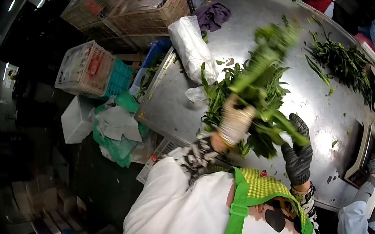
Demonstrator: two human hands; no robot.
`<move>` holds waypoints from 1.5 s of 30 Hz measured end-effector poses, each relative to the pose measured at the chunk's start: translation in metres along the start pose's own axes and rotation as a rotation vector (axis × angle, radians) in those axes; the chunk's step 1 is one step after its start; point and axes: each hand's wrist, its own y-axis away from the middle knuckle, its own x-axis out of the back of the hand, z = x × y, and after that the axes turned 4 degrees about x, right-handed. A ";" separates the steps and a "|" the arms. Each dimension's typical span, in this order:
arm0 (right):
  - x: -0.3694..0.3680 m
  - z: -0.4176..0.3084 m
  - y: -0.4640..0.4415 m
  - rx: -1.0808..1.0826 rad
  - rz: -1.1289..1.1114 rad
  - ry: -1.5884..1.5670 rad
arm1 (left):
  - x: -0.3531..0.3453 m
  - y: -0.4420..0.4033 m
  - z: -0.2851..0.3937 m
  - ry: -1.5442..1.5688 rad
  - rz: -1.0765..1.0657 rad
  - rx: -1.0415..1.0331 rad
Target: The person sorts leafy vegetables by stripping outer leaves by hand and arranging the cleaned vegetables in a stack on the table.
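The left hand (236, 122) grips greens (259, 67) over the table's (179, 108) near side; the right hand (297, 155) is spread wide to their right. They look light, stems fairly stiff, leaves soft and easily bruised: best held by the stems.

Head view. Left hand (236, 123), in a pale glove, grips a leafy bunch (258, 72); its upper end is motion-blurred. Right hand (298, 150), in a dark grey glove, is spread, thumb apart, beside the stalks; contact cannot be determined. Loose greens (220, 90) lie under the bunch on a metal table (174, 108). White plastic roll (192, 45) at the table's left side, purple cloth (213, 16) just beyond. Second heap of greens (346, 63) lies toward the far right. Co-worker's gloved hand (373, 166) touches greens at right edge.
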 end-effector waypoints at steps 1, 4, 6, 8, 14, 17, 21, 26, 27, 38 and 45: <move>0.004 -0.002 -0.001 -0.103 0.003 -0.070 | 0.018 -0.004 0.013 0.095 0.096 0.076; 0.016 0.015 0.015 -0.320 0.044 -0.191 | 0.072 -0.022 0.062 -0.338 0.382 -0.136; 0.024 0.031 0.034 -0.425 0.073 -0.168 | 0.139 -0.039 0.073 -0.760 0.729 -0.198; 0.030 0.052 0.054 -0.467 0.072 -0.167 | 0.225 -0.074 0.094 -0.806 0.887 -0.225; 0.026 0.091 0.076 -0.531 0.037 -0.001 | 0.314 -0.133 0.153 -1.118 0.607 -0.257; 0.021 0.105 0.075 -0.622 -0.033 0.120 | 0.306 -0.137 0.145 -1.728 0.707 0.155; -0.011 0.089 0.049 -0.598 -0.334 0.425 | 0.247 -0.106 0.100 -1.574 0.605 -0.346; -0.047 0.087 0.019 -0.371 -0.693 0.745 | 0.163 -0.039 0.039 -1.006 0.339 -0.283; -0.054 0.105 0.026 -0.329 -0.671 0.738 | 0.150 -0.025 0.029 -0.986 0.329 -0.261; 0.027 0.071 0.045 -0.549 -0.078 -0.272 | 0.022 0.055 -0.042 -0.244 -0.138 0.549; 0.052 0.080 0.050 -0.554 0.003 -0.468 | -0.058 0.013 -0.104 0.178 -0.328 0.723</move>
